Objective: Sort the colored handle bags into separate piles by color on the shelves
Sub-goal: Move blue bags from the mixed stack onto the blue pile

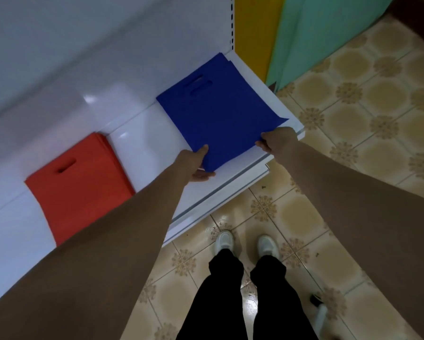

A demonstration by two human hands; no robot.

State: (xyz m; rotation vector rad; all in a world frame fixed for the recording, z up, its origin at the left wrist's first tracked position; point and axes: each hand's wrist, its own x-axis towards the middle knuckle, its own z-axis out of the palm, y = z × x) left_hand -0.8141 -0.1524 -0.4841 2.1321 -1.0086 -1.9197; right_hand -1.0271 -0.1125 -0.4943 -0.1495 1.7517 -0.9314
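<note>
the blue handle bag (220, 114) lay on top of a blue pile at the right end of the white shelf (142, 133), its die-cut handle slot toward the back. the left hand (196, 163) pinched its near-left corner, thumb on top, and the right hand (274, 141) clamped its near-right corner, fingers curled. well apart to the left sat the red pile (83, 182), handle slot also showing. the bag looked thin, light and floppy, probably a non-woven fabric, so holding both near corners seemed right for squaring it on the stack; one corner alone would likely let it sag and fold.
</note>
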